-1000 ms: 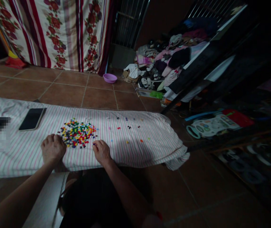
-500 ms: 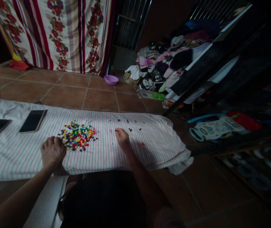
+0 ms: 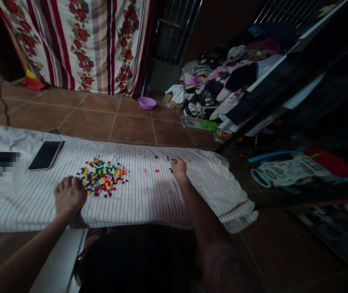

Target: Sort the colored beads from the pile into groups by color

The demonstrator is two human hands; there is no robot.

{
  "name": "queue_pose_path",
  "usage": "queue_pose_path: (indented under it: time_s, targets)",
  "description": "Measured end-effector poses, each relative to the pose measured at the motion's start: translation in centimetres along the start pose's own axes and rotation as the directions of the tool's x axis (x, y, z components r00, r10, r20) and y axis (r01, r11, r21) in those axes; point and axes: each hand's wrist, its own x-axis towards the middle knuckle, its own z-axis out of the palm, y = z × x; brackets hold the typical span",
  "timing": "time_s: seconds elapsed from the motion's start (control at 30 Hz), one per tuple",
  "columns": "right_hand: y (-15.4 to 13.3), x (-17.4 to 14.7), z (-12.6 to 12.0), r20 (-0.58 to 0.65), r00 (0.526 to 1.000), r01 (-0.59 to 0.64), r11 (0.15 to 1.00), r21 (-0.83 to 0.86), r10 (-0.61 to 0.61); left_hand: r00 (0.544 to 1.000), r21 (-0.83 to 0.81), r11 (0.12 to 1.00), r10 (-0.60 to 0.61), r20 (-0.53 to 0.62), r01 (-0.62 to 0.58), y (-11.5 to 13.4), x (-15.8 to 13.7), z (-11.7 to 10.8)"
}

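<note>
One heap of pieces [image 3: 103,176] is spread on one cloth [image 3: 125,211] beside the left hand [image 3: 69,197], loosely clenched; whether any is gripped by the right hand [image 3: 179,167], near blue pieces [image 3: 168,158], cannot be told.

Purple basin [image 3: 147,103] on floor [image 3: 133,129], near curtain [image 3: 99,49] (floral, striped); clothes heap [image 3: 213,83] at right.

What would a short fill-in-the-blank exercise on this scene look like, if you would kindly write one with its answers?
1. The left hand is beside a heap of small colourful pieces on a cloth patterned with ____.
2. In the picture, the loose pieces near the right hand lie to the ____ of the heap.
3. The purple bowl stands on the tiled ____.

Missing words: stripes; right; floor.
</note>
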Motion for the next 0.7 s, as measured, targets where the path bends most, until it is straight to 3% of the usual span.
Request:
queue_pose_path:
  time_s: [0.47, 0.7]
  targets:
    - [-1.2, 2.5, 0.9, 0.183, 0.98, -0.031, 0.965, -0.262, 0.082, 1.0, 0.068, 0.998, 0.008, -0.002, -0.007, -0.3, 0.1, 0.7]
    - [-1.3, 2.3, 0.8, 0.229, 0.971, -0.006, 0.958, -0.287, 0.075, 0.999, 0.017, 1.0, 0.006, -0.041, -0.005, -0.4, 0.0, 1.0]
